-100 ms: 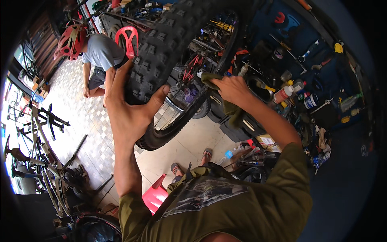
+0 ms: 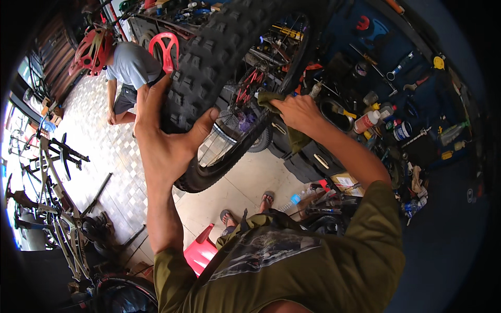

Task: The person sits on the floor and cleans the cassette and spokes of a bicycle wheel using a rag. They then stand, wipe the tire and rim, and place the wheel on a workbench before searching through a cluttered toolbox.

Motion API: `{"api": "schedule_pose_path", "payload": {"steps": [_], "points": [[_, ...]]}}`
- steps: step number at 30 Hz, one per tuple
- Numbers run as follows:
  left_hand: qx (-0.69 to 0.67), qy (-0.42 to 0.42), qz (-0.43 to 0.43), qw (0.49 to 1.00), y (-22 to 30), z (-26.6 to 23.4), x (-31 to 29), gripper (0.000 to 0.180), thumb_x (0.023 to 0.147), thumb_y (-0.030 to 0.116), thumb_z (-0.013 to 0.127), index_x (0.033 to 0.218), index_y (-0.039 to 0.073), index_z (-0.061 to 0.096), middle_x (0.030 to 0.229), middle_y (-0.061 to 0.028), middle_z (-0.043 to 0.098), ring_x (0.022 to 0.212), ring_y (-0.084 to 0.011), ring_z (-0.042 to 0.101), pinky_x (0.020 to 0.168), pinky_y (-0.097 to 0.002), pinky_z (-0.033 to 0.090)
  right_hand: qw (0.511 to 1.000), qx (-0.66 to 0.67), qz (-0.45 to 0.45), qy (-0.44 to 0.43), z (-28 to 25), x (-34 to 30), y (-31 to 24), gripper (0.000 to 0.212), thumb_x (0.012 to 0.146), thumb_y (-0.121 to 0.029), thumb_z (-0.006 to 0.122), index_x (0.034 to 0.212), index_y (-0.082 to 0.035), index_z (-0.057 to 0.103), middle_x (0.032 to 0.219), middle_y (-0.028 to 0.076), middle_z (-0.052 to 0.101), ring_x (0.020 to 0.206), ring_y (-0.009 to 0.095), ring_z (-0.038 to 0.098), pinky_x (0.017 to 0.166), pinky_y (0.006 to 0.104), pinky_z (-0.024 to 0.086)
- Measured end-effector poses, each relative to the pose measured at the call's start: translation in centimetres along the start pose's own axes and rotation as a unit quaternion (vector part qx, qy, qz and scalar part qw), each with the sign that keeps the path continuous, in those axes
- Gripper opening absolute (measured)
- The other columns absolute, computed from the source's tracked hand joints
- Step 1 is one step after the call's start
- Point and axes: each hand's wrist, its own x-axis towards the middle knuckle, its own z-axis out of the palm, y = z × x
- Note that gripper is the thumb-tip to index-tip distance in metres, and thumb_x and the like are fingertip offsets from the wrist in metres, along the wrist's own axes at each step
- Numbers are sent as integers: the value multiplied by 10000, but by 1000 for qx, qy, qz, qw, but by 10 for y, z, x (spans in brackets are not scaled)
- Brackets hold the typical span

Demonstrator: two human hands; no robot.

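A knobby black bicycle tyre (image 2: 201, 68) on a spoked wheel rises in front of me, tilted and filling the upper middle. My left hand (image 2: 166, 148) is wrapped round its tread at the near left, thumb on the side toward the spokes. In my right hand (image 2: 301, 113) is a dark olive rag (image 2: 296, 140), pinched and pressed to the wheel's right edge. The rag's loose end hangs below the fingers. Through the spokes I see a wheel hub and a red part (image 2: 250, 86), partly hidden by the tyre.
A person in a red helmet (image 2: 94, 55) bends forward at the far left, near a red chair (image 2: 164, 47). Bike frames (image 2: 57, 208) stand at left. Bottles (image 2: 367, 121) and tools crowd the right-hand bench, above black drawers (image 2: 308, 164). Another red chair (image 2: 201, 253) is beside me.
My right hand and the rag have shifted slightly left along the wheel's edge. The wheel has moved a touch, and my left hand keeps its hold.
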Motion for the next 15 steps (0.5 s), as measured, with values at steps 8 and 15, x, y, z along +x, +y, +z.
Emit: {"api": "schedule_pose_path", "payload": {"steps": [8,15], "points": [[-24,1,-5,1000,-5,8,5,676,613,212,885,1169,-65,617,997,-158,589,912,-282,605,839,-366,488,998,-50,-19,12,-14,-7,6,468,884,-103,533,1316,-274,587,840,103,718,794,286,723,629,403,555],[-6,-14,2,1000,-4,5,5,630,619,207,879,1135,-52,627,913,-195,666,942,-296,598,873,-398,484,997,-73,-4,16,-13,5,-9,416,873,-118,549,1264,-249,604,801,93,712,758,274,724,607,394,554]]}}
